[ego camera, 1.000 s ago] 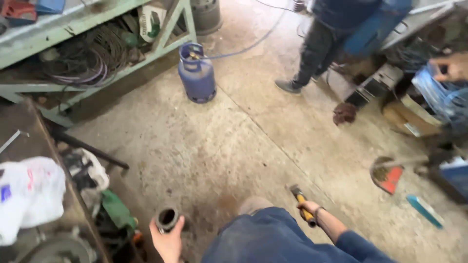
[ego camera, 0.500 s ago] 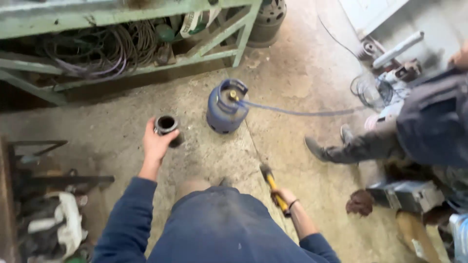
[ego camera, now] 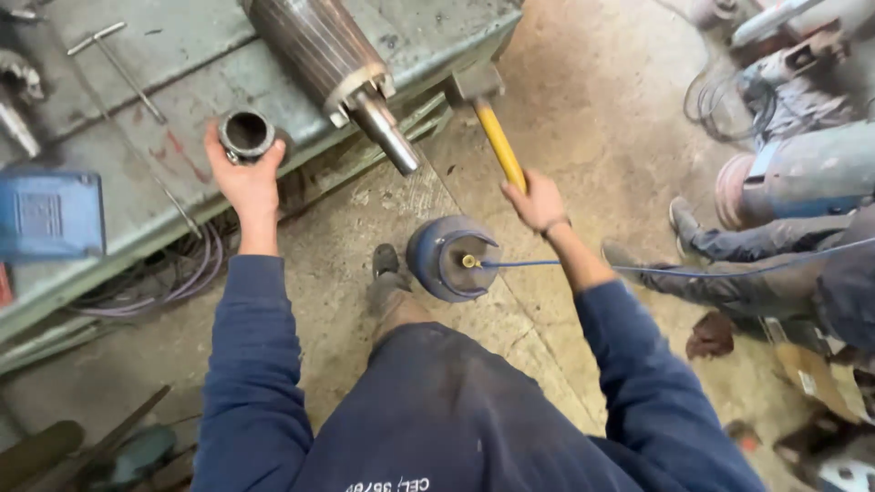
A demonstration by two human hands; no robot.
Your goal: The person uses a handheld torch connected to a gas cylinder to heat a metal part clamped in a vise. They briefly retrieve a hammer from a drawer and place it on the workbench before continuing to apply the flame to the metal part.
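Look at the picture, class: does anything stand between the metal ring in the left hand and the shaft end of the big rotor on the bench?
Nothing visible does. The left hand holds the metal ring beside the shaft, with only bare bench between them.

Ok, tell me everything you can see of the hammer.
The hammer has a yellow handle and a dull grey, blocky metal head that looks worn. The right hand grips the handle near its lower end, and the handle slants up and to the left from it. The head sits at the edge of the green metal workbench, just right of the motor rotor's shaft; whether it rests on the bench or hovers is unclear.
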